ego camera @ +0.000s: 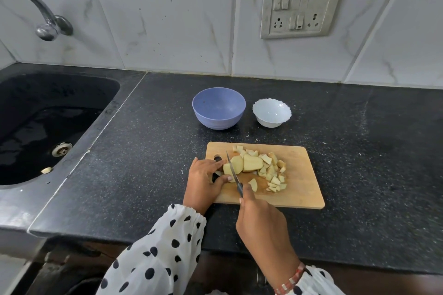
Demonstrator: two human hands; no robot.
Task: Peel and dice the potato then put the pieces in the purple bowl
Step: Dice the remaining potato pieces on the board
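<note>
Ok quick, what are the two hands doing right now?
Left hand: fingers curled round the potato, holding it on the cutting board.
Right hand: gripping the knife.

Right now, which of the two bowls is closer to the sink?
The purple bowl. It stands on the counter to the left of the smaller white scalloped bowl, on the side toward the sink, behind the cutting board.

White black-dotted sleeves (165, 246) with gathered cuffs, a red-and-white beaded bracelet (291, 279) at the right wrist.
</note>
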